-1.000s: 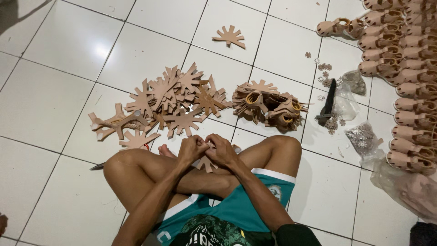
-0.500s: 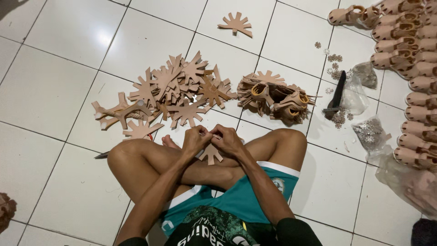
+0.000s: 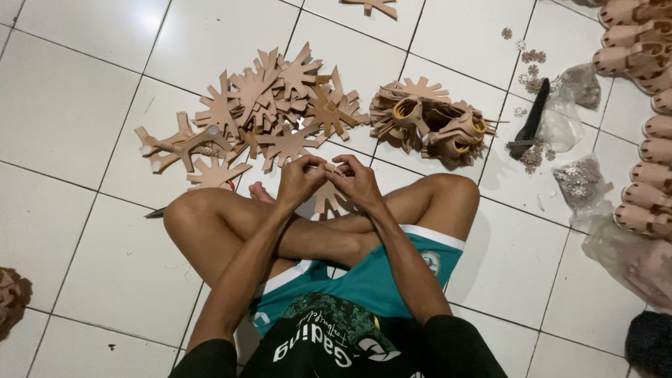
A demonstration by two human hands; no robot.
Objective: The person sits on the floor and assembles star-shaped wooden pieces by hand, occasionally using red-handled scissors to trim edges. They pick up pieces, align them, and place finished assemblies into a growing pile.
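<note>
Hands [image 3: 329,183] raised together, pinching tan cutout piece [image 3: 326,199], forearms converging

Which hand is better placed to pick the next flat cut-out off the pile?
Probably the left hand: the pile of flat tan cut-outs lies ahead on its side, while the right hand sits nearer the heap of assembled pieces. Both grip one cut-out.

My shorts [image 3: 364,280] are teal green with a white hem band. The cut-out pieces [image 3: 273,105] before me are tan, the floor tiles [image 3: 77,91] white with dark grout, the tool [image 3: 530,119] black.
</note>
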